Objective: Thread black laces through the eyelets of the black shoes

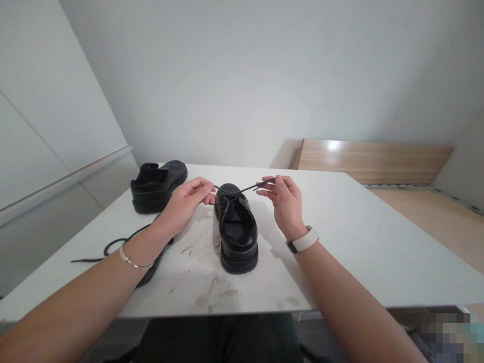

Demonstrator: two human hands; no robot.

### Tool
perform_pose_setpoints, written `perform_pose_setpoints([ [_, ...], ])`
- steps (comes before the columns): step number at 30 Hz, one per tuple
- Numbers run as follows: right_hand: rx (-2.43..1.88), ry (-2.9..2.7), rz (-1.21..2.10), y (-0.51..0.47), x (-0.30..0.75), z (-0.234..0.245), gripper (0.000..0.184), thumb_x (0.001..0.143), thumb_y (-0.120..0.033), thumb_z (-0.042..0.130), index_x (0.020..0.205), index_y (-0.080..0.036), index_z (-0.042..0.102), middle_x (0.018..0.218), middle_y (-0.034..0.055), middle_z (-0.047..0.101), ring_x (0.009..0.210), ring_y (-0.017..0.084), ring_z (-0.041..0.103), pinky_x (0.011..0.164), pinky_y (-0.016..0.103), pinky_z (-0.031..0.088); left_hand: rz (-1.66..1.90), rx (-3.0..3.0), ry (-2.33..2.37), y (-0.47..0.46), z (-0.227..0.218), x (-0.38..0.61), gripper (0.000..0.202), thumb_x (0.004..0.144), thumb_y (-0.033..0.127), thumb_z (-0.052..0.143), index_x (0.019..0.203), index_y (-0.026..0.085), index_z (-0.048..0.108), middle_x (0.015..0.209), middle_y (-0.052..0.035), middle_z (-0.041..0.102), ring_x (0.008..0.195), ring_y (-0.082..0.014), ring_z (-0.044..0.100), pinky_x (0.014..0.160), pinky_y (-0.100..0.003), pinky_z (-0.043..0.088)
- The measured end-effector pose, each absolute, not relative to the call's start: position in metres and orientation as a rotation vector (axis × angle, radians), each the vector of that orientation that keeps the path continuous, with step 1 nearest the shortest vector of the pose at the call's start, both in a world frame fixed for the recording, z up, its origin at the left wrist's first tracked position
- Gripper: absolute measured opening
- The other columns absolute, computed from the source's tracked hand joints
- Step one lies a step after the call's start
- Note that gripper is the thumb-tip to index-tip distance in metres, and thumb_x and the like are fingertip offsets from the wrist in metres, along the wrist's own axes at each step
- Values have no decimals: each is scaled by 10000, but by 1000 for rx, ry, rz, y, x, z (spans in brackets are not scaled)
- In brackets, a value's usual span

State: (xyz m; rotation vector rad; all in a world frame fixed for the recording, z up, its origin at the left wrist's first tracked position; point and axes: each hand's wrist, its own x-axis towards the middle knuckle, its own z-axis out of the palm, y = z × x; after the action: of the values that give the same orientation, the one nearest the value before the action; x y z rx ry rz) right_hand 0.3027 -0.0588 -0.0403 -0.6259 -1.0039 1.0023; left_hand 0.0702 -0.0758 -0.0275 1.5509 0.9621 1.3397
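A black shoe (237, 233) stands on the white table (359, 242), heel toward me. A black shoelace (245, 189) runs out of its front eyelets. My left hand (187, 202) pinches one end of the lace just left of the shoe's toe. My right hand (284, 201) pinches the other end, held taut up and to the right. A second black shoe (158, 185) sits at the table's far left, without a lace that I can see. Another loose black lace (113, 247) lies on the table under my left forearm.
The table top in front of the shoe carries dirt smudges (212, 292). A light wooden bed frame (374, 159) stands behind the table on the right. A white wall and cabinet panels close off the left side.
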Motion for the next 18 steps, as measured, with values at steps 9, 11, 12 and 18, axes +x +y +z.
perform_pose_setpoints([
  [9,-501,-1098,1252,-70,299,-32,306,860,-442,707,784,-210,522,689,0,709,580,121,642,537,231,544,1243,1475,942,-78,-25,68,233,856,394,699,859,161,692,495,83,278,415,-45,212,390,-192,130],
  [11,-483,-1131,1322,-73,296,-32,299,865,-427,703,772,-211,518,657,-14,684,564,117,627,527,224,532,1174,1434,850,-81,-22,69,241,826,395,728,864,159,697,528,67,341,421,-38,250,381,-180,141],
  [12,-475,-1148,1354,-75,295,-31,300,863,-425,705,767,-212,516,651,-16,676,568,119,628,523,223,528,1130,1407,799,-84,-20,69,255,811,402,742,874,160,695,552,56,385,422,-37,276,372,-173,146],
  [18,-487,-1282,1517,-84,292,-27,392,851,-578,656,778,-205,558,622,3,672,512,135,604,498,252,511,925,1429,645,-97,-13,69,328,842,477,694,1001,190,689,630,10,553,387,-58,373,311,-174,163],
])
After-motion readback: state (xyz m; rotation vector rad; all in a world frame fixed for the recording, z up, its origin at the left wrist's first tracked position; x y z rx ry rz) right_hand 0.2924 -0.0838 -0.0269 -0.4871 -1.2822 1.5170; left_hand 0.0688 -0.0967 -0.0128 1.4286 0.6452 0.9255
